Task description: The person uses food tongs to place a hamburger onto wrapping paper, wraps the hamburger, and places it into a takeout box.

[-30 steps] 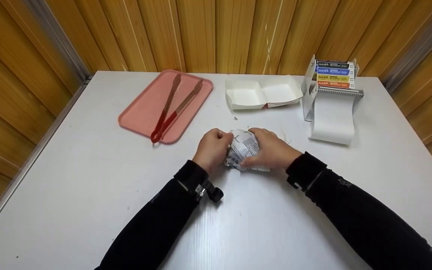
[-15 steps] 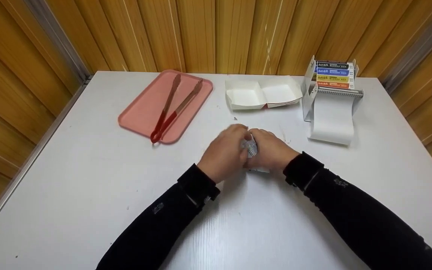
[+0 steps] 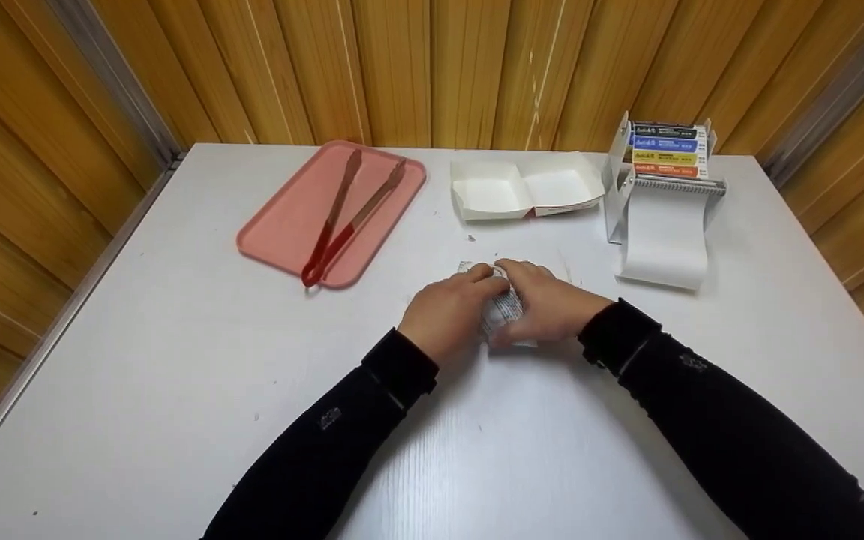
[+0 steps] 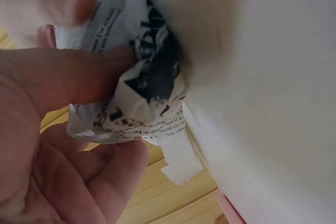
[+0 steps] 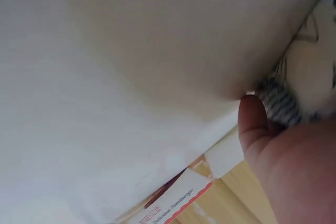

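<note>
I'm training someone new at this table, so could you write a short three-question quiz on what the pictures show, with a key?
1. Multiple choice: what lies on the pink tray?
A) a fork
B) tongs
C) a cup

2. True or false: the white box stands open.

3. Fill in the blank: the left hand and the right hand both hold crumpled, printed ____.

Key:
1. B
2. True
3. paper

The wrapper point(image 4: 149, 98) was crumpled, printed paper, the tray point(image 3: 282, 225) smooth and plastic-looking, the box point(image 3: 492, 195) thin card, the sleeves point(image 3: 304, 457) matt cloth, the tabletop point(image 3: 139, 360) smooth with a faint sheen, the wall point(image 3: 469, 67) wood-grained.
</note>
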A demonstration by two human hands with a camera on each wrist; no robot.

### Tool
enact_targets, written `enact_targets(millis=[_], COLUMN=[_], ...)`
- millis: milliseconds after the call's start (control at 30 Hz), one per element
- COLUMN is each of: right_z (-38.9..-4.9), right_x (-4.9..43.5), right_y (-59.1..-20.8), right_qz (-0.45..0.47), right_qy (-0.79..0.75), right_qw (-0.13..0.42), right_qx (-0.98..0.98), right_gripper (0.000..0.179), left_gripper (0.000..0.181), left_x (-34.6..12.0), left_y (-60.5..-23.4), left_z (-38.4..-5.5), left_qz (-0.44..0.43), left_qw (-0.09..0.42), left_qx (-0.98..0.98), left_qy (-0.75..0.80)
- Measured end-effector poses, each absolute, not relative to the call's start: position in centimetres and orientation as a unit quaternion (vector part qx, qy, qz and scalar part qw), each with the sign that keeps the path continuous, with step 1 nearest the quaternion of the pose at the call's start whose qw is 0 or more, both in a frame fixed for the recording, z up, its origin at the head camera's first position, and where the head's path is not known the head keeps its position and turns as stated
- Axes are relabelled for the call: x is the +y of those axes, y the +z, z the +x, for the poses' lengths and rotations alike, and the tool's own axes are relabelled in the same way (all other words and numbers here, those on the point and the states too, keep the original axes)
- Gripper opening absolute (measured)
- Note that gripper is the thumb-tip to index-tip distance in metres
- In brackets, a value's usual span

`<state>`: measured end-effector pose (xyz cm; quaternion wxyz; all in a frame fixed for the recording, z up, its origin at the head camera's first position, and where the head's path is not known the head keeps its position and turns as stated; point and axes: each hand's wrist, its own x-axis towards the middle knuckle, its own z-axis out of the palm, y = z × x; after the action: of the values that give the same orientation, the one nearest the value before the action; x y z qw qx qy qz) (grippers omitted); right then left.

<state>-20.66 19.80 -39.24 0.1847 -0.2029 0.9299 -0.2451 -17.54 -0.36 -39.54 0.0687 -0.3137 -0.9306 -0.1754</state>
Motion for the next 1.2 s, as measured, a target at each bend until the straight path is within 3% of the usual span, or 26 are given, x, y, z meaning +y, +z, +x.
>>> enact_targets(millis=[133, 333, 500, 600, 800, 1200], right_z=[-20.5, -20.4, -20.5, -20.7, -20.7, -20.7], right_x=[20.3, 19.4, 19.2, 19.2, 19.3, 20.0], right_y=[-39.2, -39.7, -39.9, -39.9, -39.8, -39.6], right_qz=[-0.197, -0.207, -0.200, -0.205, -0.220, -0.241], right_qy=[-0.240, -0.227, -0.205, -0.201, -0.203, -0.192], right_qw=[0.195, 0.147, 0.135, 0.129, 0.124, 0.148], right_qx=[0.930, 0.940, 0.949, 0.949, 0.946, 0.940], right_gripper=[0.115, 0.099, 0.091, 0.087, 0.091, 0.109], left_gripper=[0.041, 0.046, 0.060, 0.063, 0.066, 0.077], left_x=[-0.3, 0.0, 0.9, 1.1, 0.9, 1.1], left_y=[-39.6, -38.8, -38.3, -38.6, -39.0, -39.3], left_z=[-17.6, -16.2, -14.0, -13.5, -13.9, -14.4], left_qz=[-0.310, -0.293, -0.315, -0.332, -0.339, -0.326], left_qw=[0.066, 0.042, -0.013, -0.016, 0.025, -0.004], left_qx=[-0.931, -0.948, -0.947, -0.941, -0.937, -0.942], left_qy=[-0.182, -0.120, -0.056, -0.062, -0.082, -0.084])
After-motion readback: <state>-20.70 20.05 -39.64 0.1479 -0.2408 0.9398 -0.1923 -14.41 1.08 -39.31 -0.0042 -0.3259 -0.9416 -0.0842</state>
